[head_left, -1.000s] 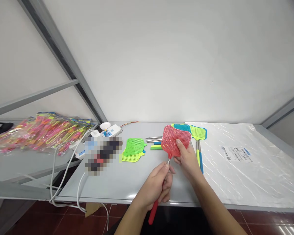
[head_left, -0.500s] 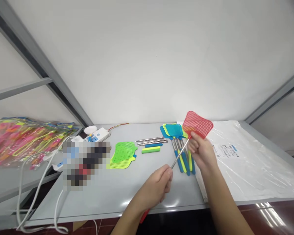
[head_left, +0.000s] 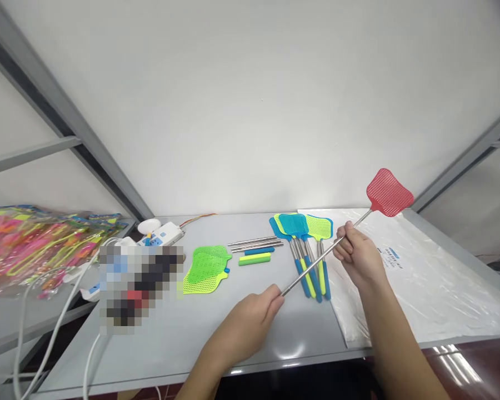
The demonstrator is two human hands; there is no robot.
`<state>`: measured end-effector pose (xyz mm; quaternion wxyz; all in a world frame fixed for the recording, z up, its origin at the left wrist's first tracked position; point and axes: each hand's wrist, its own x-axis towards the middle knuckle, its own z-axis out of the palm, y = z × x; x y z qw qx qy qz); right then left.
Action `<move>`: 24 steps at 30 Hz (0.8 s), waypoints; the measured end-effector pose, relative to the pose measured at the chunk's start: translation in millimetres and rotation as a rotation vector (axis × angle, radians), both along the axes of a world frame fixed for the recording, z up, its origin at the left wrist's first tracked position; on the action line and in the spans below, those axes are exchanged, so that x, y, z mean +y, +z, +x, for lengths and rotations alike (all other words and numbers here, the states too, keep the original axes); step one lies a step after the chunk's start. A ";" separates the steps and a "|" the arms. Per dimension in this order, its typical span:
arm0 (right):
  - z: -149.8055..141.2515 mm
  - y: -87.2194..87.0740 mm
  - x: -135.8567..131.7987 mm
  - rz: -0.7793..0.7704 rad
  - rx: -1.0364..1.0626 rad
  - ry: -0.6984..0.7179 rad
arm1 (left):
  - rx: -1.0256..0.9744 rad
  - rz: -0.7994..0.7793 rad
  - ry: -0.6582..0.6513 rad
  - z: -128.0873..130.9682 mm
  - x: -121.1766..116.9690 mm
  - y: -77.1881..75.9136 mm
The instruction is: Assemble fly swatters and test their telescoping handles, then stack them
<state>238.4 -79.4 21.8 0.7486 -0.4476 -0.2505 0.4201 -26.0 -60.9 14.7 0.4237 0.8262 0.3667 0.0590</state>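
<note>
A fly swatter with a red perforated head slants up to the right across the view. My left hand is closed round its lower end and hides the handle. Farther up, my right hand grips the bare metal rod below the head. Behind the rod lie several blue and yellow-green swatters, heads overlapping, handles toward me. Left of these are loose metal rods, a blue grip and a green grip. Two loose swatter heads, green and yellow-green, lie overlapped.
A white plastic package with a label covers the table's right side. At left are a power strip, white cables and a pixelated dark object. Bagged colourful goods lie beyond the left metal frame. A wall closes the back.
The red head has moved up and right, away from my left hand, and more rod shows. My right hand has shifted from beside the head to lower on the rod.
</note>
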 end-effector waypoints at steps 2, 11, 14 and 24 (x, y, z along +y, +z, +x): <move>-1.0 -0.4 0.5 -0.001 -0.038 0.048 | 0.021 0.038 0.009 -0.9 3.6 1.4; -36.9 -18.4 -9.7 -0.073 -0.121 0.096 | 0.057 0.145 -0.002 2.5 16.4 10.3; 8.2 -1.3 -7.4 0.058 -0.002 -0.179 | 0.071 0.116 -0.029 -16.1 20.0 12.7; -53.7 -30.8 -12.1 -0.107 -0.123 0.141 | 0.086 0.195 0.011 -3.8 18.8 11.2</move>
